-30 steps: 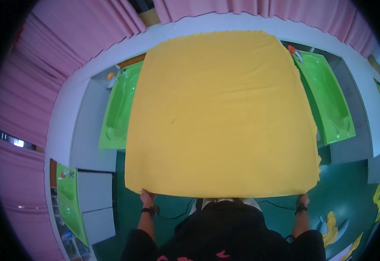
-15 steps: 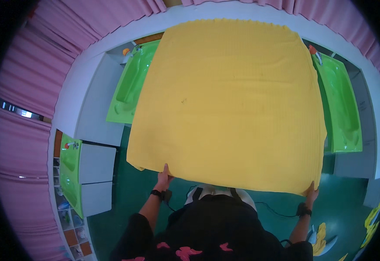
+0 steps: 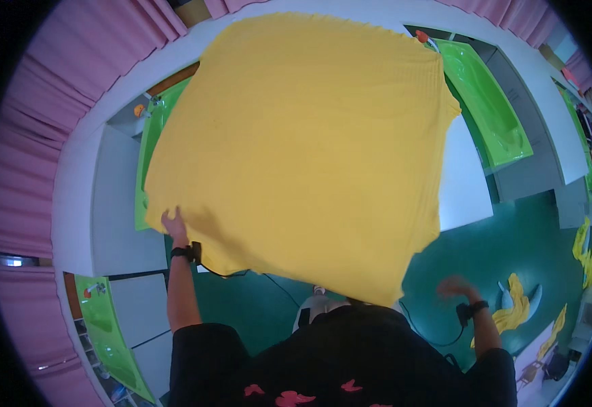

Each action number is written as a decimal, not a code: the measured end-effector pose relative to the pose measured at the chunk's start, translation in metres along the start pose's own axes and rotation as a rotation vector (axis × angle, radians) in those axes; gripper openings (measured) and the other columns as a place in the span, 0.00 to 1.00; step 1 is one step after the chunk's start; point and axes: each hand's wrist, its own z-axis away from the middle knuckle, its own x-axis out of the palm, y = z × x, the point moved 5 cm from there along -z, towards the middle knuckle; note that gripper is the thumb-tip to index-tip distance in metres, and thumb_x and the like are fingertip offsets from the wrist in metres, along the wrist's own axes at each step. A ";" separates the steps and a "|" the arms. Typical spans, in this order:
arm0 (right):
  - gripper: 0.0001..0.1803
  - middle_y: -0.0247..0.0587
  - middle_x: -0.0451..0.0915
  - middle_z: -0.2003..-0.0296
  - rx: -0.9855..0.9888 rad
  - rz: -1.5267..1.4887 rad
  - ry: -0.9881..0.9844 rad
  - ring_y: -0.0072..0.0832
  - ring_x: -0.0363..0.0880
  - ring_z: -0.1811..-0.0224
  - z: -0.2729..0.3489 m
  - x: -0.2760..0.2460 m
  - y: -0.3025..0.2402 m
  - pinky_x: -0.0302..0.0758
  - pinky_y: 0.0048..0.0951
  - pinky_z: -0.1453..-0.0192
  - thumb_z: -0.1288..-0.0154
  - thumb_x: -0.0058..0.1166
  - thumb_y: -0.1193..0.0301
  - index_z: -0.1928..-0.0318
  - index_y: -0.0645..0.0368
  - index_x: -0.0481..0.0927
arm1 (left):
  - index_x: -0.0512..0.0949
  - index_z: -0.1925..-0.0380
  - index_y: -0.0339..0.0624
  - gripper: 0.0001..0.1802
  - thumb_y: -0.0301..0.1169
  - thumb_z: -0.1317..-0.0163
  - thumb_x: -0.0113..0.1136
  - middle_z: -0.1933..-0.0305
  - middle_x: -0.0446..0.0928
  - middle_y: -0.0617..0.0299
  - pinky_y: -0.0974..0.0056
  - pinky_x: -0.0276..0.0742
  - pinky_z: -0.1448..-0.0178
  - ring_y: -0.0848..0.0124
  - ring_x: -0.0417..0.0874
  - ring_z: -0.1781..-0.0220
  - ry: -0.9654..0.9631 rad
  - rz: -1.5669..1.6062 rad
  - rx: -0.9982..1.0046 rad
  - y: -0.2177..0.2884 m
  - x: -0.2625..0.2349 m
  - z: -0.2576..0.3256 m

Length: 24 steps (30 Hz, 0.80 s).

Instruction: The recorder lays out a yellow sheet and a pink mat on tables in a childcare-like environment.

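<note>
A wide yellow sheet (image 3: 303,149) spreads in front of me, its near edge sagging toward my legs. At its left edge my left hand (image 3: 174,225) is open, thumb and fingers spread, touching or just over the cloth. My right hand (image 3: 456,288) hangs over the floor to the right of the sheet, apart from it. Motion smears the fingers of that hand, and I see nothing in it. A white tabletop (image 3: 467,178) shows from under the sheet's right side; the rest of it is covered.
Green basins with taps flank the sheet: one on the right (image 3: 489,102), another partly covered on the left (image 3: 148,146). A third green basin (image 3: 109,332) is at lower left. A yellow and pale blue heap (image 3: 516,305) lies on the green floor (image 3: 438,325). Pink curtains (image 3: 25,169) hang around.
My right hand has let go of the sheet's near right corner. My left hand has shifted along the edge to the left. The sheet has skewed, baring the white tabletop; my view has turned right.
</note>
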 end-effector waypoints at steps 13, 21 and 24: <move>0.23 0.36 0.74 0.87 -0.096 -0.232 0.602 0.22 0.69 0.90 -0.159 -0.001 -0.220 0.62 0.28 0.87 0.44 0.64 0.54 0.79 0.62 0.78 | 0.60 0.33 0.42 0.34 0.45 0.36 0.52 0.27 0.54 0.49 0.38 0.48 0.28 0.49 0.49 0.24 -0.723 -0.170 0.654 0.113 -0.034 0.294; 0.20 0.34 0.82 0.55 -0.038 0.034 -0.498 0.27 0.81 0.64 -0.137 0.192 -0.314 0.79 0.29 0.57 0.36 0.52 0.62 0.46 0.54 0.78 | 0.64 0.36 0.38 0.32 0.40 0.38 0.56 0.30 0.58 0.43 0.46 0.56 0.28 0.45 0.56 0.28 -0.445 -0.501 0.408 -0.015 -0.060 0.134; 0.21 0.42 0.81 0.53 -0.208 -0.291 -0.470 0.31 0.83 0.58 -0.148 0.144 -0.330 0.80 0.30 0.54 0.34 0.50 0.64 0.45 0.61 0.74 | 0.64 0.36 0.36 0.33 0.40 0.38 0.57 0.30 0.57 0.42 0.48 0.57 0.29 0.44 0.57 0.29 -0.420 -0.388 0.354 -0.057 -0.098 0.137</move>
